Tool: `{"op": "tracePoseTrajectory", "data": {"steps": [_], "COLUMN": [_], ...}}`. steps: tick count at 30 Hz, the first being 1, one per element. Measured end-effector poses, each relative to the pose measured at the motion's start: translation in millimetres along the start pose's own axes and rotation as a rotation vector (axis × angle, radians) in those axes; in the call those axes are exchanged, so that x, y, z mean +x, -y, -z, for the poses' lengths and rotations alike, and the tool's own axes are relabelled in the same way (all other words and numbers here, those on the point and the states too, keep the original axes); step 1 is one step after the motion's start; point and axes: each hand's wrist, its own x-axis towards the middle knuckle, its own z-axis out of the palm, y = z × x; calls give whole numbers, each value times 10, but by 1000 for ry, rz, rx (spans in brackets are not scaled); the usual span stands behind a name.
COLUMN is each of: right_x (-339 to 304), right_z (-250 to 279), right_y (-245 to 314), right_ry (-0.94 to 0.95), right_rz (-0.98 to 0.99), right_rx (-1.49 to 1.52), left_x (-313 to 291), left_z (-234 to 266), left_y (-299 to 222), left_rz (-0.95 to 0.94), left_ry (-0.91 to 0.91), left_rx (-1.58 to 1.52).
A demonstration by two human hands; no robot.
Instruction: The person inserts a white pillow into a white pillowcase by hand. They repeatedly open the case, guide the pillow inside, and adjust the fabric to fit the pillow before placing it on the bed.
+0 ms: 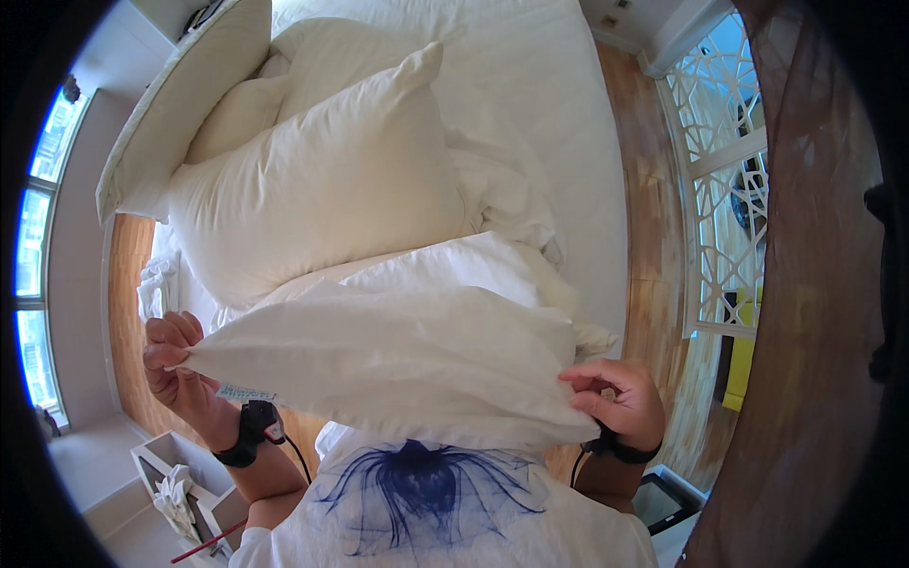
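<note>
Head view. A white pillow is held level in front of the person's chest, above the near edge of the bed, gripped at its two ends. The left hand is closed around the left corner, fingers curled over the fabric and thumb beneath. The right hand pinches the right edge between thumb and fingers, which are drawn narrow on the cloth. Both wrists carry a black band with a thin cable.

To do this hold well, it seems best to keep both grips at the very corners, so that the filling hangs evenly between them. The hands should stay at one height and pull gently apart, keeping the cover taut and free of bunching. The right-hand pinch looks the lighter of the two and would probably slip first under the pillow's weight.

The pillow is soft and plump, creased along its upper side, and tapers to a point at the left corner. A small label hangs from its lower left edge. Whether the right end is an open case mouth or a sewn seam cannot be told from here.

Beyond it, a second large pillow lies on the bed, with rumpled white bedding beside it.
</note>
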Motion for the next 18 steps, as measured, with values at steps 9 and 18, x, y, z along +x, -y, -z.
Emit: {"op": "tracePoseTrajectory", "data": {"steps": [9, 18], "right_x": [51, 178], "right_z": [-29, -301], "right_y": [34, -213], "right_ry": [207, -632], "right_rz": [-24, -13], "right_rx": [-97, -186], "left_x": [-13, -27], "left_z": [42, -110], "left_y": [41, -20], "left_rz": [-23, -10], "left_ry": [1, 13], "left_rx": [4, -35]}}
